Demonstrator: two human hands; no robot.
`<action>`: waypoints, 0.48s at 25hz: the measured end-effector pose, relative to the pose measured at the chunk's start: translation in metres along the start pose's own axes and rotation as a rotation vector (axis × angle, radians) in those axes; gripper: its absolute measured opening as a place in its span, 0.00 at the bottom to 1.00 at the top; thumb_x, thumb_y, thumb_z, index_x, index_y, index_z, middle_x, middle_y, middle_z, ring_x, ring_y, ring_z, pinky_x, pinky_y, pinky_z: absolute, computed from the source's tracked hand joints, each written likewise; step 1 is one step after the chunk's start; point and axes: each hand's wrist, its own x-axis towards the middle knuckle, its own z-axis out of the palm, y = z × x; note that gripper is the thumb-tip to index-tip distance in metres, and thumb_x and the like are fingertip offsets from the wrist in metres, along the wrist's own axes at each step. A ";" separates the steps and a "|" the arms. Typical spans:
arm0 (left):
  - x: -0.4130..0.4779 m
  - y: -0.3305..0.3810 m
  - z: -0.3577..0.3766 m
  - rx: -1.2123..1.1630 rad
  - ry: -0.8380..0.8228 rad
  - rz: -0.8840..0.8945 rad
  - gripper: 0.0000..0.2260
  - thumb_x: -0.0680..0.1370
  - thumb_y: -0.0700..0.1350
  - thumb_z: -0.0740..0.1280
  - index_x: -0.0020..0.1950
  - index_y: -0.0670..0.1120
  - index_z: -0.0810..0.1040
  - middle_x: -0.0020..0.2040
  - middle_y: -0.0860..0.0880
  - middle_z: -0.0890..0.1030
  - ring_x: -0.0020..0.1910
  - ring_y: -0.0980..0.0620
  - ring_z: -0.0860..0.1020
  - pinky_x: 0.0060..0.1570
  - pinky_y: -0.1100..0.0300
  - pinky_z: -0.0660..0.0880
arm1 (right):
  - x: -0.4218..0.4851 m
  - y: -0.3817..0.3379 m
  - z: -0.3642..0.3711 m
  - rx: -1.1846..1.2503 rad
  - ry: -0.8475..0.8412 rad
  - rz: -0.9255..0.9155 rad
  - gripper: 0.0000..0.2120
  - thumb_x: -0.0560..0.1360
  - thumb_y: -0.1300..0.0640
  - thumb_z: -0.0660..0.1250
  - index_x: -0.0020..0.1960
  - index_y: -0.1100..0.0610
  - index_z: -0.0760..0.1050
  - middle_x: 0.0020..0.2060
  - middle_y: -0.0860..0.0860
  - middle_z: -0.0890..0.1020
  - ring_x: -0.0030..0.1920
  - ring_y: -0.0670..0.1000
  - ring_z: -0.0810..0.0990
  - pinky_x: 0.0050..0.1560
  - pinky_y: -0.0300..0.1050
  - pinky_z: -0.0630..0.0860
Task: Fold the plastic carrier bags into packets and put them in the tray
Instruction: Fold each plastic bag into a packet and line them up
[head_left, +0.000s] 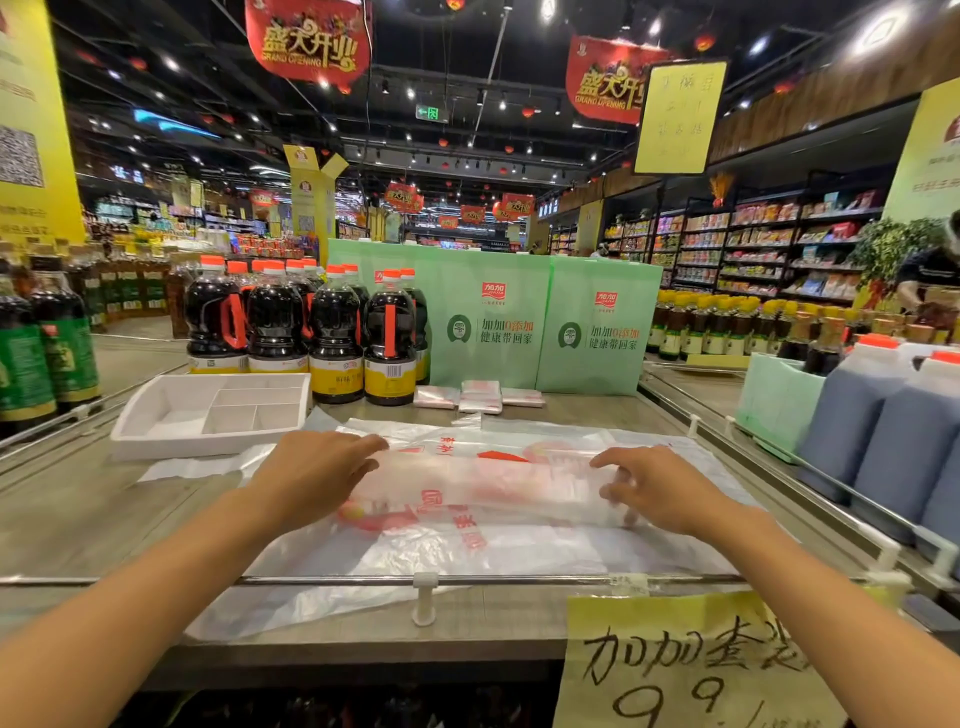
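Nearest to me, bottom right: handwritten yellow price sign (691, 670) hanging off the counter's near edge. Just behind it a metal rail (311, 580) runs left to right along the counter (78, 514)

On the counter past the rail: one carrier bag (467, 551), clear plastic with red print, spread flat, near edge drooping under the rail. Its middle is doubled over into a long band lying left to right

Left hand (311, 473) is on the band's left end, palm down, fingers straight and flat, pressing, no grasp. Right hand (660, 488) is on the band's right end, fingers curled over the fold with thumb beneath, pinching the plastic. Slightly blurred, but it reads as a grip

Far left of the bag: white tray (135, 410) with dividers, sitting on the counter; a bit of loose plastic sheet (197, 467) shows at its near edge

Further back, centre: folded packets (480, 396) lying on the counter, right of the tray and apart from it, just in front of the green boxes (545, 322)

Left of the boxes: row of dark soy sauce bottles (337, 332) with orange caps. Right side: big jugs (883, 441) behind another rail. Shop aisles beyond
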 end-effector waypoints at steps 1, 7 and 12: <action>0.001 0.000 0.003 0.004 0.024 0.008 0.16 0.84 0.53 0.62 0.72 0.57 0.72 0.59 0.55 0.83 0.54 0.49 0.82 0.51 0.53 0.76 | 0.003 0.000 0.000 -0.129 0.007 -0.008 0.16 0.80 0.48 0.69 0.67 0.41 0.74 0.49 0.44 0.85 0.44 0.45 0.84 0.53 0.49 0.79; -0.001 -0.011 0.027 -0.050 -0.299 -0.095 0.24 0.86 0.55 0.53 0.82 0.60 0.51 0.73 0.54 0.67 0.76 0.50 0.64 0.75 0.43 0.53 | 0.016 0.004 0.005 -0.790 0.099 -0.228 0.17 0.82 0.43 0.63 0.68 0.46 0.73 0.56 0.44 0.84 0.59 0.51 0.79 0.65 0.50 0.69; -0.001 -0.014 0.031 -0.099 -0.394 -0.144 0.26 0.86 0.58 0.46 0.83 0.60 0.40 0.83 0.54 0.46 0.82 0.50 0.41 0.76 0.38 0.33 | 0.020 0.007 0.014 -0.922 0.102 -0.221 0.15 0.82 0.47 0.63 0.67 0.47 0.75 0.62 0.47 0.80 0.68 0.53 0.72 0.74 0.56 0.59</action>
